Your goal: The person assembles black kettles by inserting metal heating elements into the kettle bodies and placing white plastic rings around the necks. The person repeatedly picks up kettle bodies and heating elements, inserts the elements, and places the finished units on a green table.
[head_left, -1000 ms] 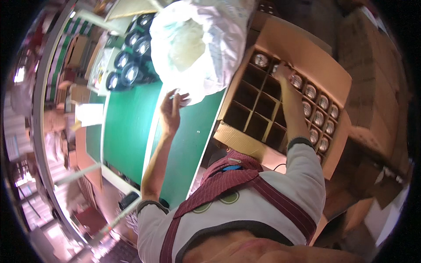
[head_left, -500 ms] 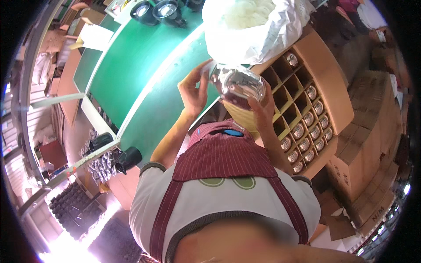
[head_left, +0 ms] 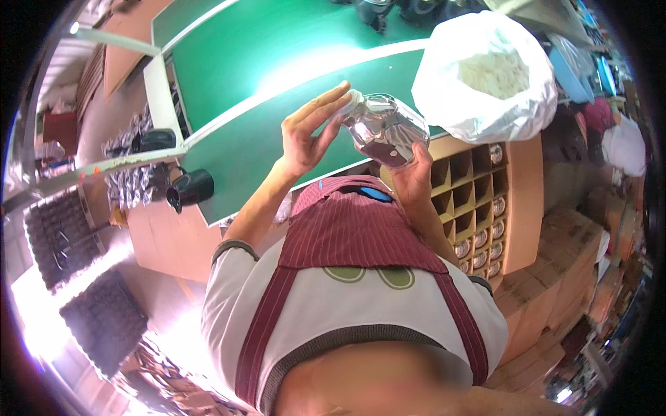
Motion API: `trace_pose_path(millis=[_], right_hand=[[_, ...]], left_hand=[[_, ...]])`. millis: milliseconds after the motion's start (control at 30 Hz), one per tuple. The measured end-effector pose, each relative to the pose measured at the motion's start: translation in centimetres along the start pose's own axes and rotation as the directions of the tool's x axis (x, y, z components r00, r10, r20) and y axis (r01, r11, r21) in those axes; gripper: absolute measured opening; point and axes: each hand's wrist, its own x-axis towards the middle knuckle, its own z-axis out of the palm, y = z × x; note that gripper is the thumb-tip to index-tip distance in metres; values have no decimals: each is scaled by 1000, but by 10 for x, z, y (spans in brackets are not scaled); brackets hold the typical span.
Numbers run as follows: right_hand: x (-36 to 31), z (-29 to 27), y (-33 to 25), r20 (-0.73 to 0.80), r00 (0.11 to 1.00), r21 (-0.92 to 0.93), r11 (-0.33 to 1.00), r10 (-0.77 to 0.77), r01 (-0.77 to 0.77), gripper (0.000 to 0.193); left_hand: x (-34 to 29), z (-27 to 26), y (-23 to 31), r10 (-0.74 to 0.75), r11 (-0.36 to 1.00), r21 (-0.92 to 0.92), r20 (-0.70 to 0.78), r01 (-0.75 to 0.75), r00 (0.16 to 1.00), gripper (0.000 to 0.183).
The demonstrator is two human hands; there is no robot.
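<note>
A shiny silver vacuum flask liner (head_left: 386, 128) lies tilted in front of my chest. My right hand (head_left: 414, 173) grips its wide, rounded end, thumb along the side. At the narrower end, my left hand (head_left: 309, 130) holds a whitish translucent plastic piece (head_left: 352, 101) against the liner's mouth, fingers stretched out and thumb below. The exact shape of that piece is hard to make out. Right of the liner stands a white plastic bag (head_left: 444, 87), its top open on a heap of pale translucent pieces.
An open cardboard box (head_left: 525, 201) with dividers stands at my right, several silver liners (head_left: 479, 239) in its cells. Before me runs a green worktop (head_left: 243, 149) with a pale rail. Black jugs (head_left: 191, 188) sit at its left end; dark vessels (head_left: 416, 8) stand at the back.
My view has turned, so the bag and box appear shifted. The left fingers have straightened and come up against the liner's mouth with the white piece. My right hand keeps its grip.
</note>
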Motion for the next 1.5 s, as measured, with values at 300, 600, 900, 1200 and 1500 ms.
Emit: trace_pose_path(millis=[300,600,900,1200,1500], right_hand=[[58,75,27,195,871,164,860,452,-483,67],[113,103,75,197,759,142,748,620,-648,74],[150,110,93,181,826,-14,841,534,-541,61],[155,113,100,191,811,-3,826,553,-563,60],[137,69,88,208,824,116,823,527,-555,70]], left_hand=[[-27,-27,-29,-221,971,-167,-344,172,913,49],[-35,-74,-86,-142,990,-64,-342,128,929,44],[-135,-356,-334,-165,-854,291,-938,431,306,63],[-103,-338,-279,-608,-27,726,-557,687,566,51],[21,-224,-88,-225,965,82,-221,248,949,52]])
